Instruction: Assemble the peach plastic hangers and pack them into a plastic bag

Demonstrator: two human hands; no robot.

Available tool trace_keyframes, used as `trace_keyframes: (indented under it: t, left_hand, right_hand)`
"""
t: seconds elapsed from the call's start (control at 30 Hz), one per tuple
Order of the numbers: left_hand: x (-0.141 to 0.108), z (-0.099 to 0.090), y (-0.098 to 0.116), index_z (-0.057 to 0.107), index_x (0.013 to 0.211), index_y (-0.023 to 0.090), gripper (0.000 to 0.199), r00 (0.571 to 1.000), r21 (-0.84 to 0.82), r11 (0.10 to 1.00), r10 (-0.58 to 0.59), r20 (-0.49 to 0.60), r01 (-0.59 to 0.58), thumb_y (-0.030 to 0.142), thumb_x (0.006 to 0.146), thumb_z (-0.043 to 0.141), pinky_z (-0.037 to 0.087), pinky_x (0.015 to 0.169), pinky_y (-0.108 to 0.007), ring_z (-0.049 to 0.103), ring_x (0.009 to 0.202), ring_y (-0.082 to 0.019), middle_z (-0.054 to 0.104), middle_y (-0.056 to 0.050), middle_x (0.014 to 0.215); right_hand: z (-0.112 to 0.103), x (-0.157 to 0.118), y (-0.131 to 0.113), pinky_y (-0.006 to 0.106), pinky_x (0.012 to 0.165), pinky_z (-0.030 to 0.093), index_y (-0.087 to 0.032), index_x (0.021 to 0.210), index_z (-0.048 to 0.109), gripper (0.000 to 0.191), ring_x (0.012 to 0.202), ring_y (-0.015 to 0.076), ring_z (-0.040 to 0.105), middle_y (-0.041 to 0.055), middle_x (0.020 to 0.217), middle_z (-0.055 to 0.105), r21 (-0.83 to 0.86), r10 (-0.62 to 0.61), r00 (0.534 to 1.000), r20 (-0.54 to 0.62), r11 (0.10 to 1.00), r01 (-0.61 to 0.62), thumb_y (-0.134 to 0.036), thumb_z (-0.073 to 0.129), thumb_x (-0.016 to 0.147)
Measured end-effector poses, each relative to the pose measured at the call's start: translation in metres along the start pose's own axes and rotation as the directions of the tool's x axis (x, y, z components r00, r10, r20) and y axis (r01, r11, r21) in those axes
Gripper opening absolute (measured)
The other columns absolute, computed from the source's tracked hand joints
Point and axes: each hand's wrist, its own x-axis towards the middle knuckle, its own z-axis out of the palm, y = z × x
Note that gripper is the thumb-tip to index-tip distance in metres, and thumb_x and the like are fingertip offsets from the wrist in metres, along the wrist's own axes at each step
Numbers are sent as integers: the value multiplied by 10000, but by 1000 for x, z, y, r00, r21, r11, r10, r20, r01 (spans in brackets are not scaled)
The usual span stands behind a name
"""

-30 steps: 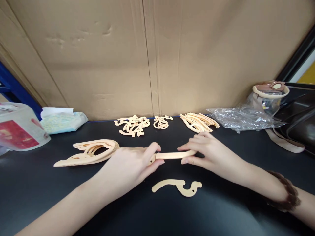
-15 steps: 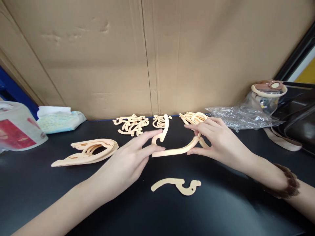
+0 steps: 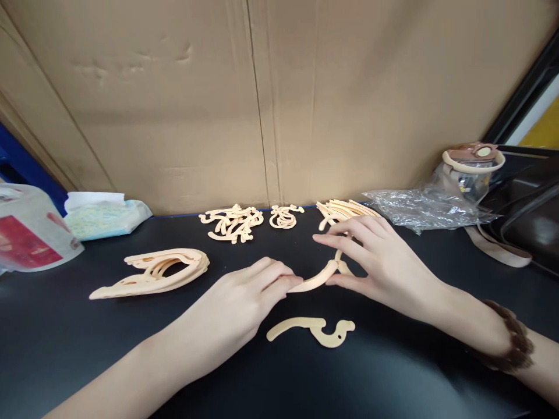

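Observation:
A cream folding hanger (image 3: pixel 315 281) is between my hands, its curved arm running toward the left and its joint at the right. My left hand (image 3: pixel 257 299) is closed round the left end of that arm, which the fingers hide. My right hand (image 3: pixel 378 259) grips the hanger near its joint, thumb below and fingers above; part of the joint is hidden by the hand. In front of both hands, a loose hanger piece with a hook-shaped end (image 3: pixel 305 326) lies flat on the black table (image 3: pixel 244 384). A stack of folded hangers (image 3: pixel 174 278) rests left of my left hand.
Along the back lie a pile of small hanger parts (image 3: pixel 233 221), a smaller pile of hooks (image 3: pixel 283 218) and a bundle of long arms (image 3: pixel 349 208). Clear plastic wrap (image 3: pixel 419 209), a bottle (image 3: pixel 471 171), a tissue pack (image 3: pixel 107 218) and a paper roll (image 3: pixel 30 230) stand around. Cardboard (image 3: pixel 174 116) rises behind.
The hanger has come lower and a little left with both hands. My left fingers have closed over its left end, and the upright hooked piece there no longer shows.

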Motion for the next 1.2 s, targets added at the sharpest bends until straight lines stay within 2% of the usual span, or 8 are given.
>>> trace_keyframes:
  t: [0.13, 0.23, 0.47, 0.67, 0.8, 0.97, 1.07, 1.2]
  left_hand:
    - [-2, -3, -8, 498, 1230, 156, 471, 999, 72, 997, 22, -26, -20, -80, 859, 329, 483, 911, -301, 515, 1144, -200, 564, -75, 1225]
    - [-3, -5, -8, 501, 1210, 161, 535, 998, 118, 993, 22, -53, -15, -113, 810, 275, 496, 849, -281, 535, 1096, -189, 547, -77, 1230]
    - [-3, -6, -10, 531, 1175, 199, 471, 983, 210, 978, 30, -179, 8, -68, 871, 292, 481, 835, -339, 504, 1092, -224, 494, -89, 1181]
    - [0, -5, -16, 481, 1229, 166, 300, 871, 211, 945, -125, -476, 251, 129, 935, 533, 429, 970, -393, 503, 1133, -240, 524, -109, 1215]
    - [2, -6, -18, 451, 1266, 184, 337, 813, 45, 931, -291, -504, 362, 240, 946, 541, 406, 1030, -400, 480, 1202, -238, 517, -96, 1271]
    - [-1, -10, -16, 427, 1286, 229, 319, 876, -120, 933, -360, -320, 340, 347, 990, 420, 396, 1045, -439, 448, 1250, -246, 491, -84, 1308]
    - [-2, -10, -12, 400, 1339, 245, 509, 959, -85, 972, -229, -167, 217, 486, 912, 540, 428, 1019, -438, 444, 1264, -276, 437, -95, 1395]
    - [-1, -7, -12, 380, 1388, 226, 640, 986, 67, 989, -128, -103, 135, 462, 855, 642, 418, 1039, -441, 394, 1315, -293, 388, -106, 1466]
  right_hand:
    - [0, 1, 6, 475, 1017, 380, -170, 1366, 455, 589, 1277, 321, 417, 172, 1417, 442, -56, 54, 998, -33, 997, -56, -358, 661, 848]
    - [2, 0, 12, 472, 1004, 395, -129, 1391, 418, 698, 1217, 313, 480, 171, 1325, 542, -11, 117, 993, -3, 993, -117, -432, 681, 820]
    - [5, 0, 8, 425, 1018, 335, -185, 961, 666, 148, 840, 177, 591, 15, 851, 677, 238, -45, 993, 106, 971, 18, -296, 575, 925]
    - [3, -2, -5, 318, 755, 416, -181, 1057, 651, 230, 770, 172, 563, 30, 836, 647, 280, -112, 982, 154, 958, 65, -295, 466, 981]
    - [3, -3, -10, 278, 663, 397, -193, 1080, 650, 258, 718, 150, 573, 15, 789, 623, 274, -75, 987, 145, 961, 33, -318, 443, 991]
    - [3, -4, -11, 234, 576, 392, -191, 1059, 659, 240, 641, 117, 583, -5, 744, 609, 263, 37, 989, 142, 962, -74, -292, 456, 983]
    - [4, -5, -11, 220, 538, 388, -188, 1014, 659, 204, 620, 112, 589, -5, 749, 625, 259, 113, 983, 148, 954, -148, -292, 492, 962]
    - [4, -6, -11, 215, 526, 373, -186, 1009, 651, 205, 615, 111, 586, -3, 754, 625, 273, 112, 981, 158, 950, -152, -316, 499, 962]
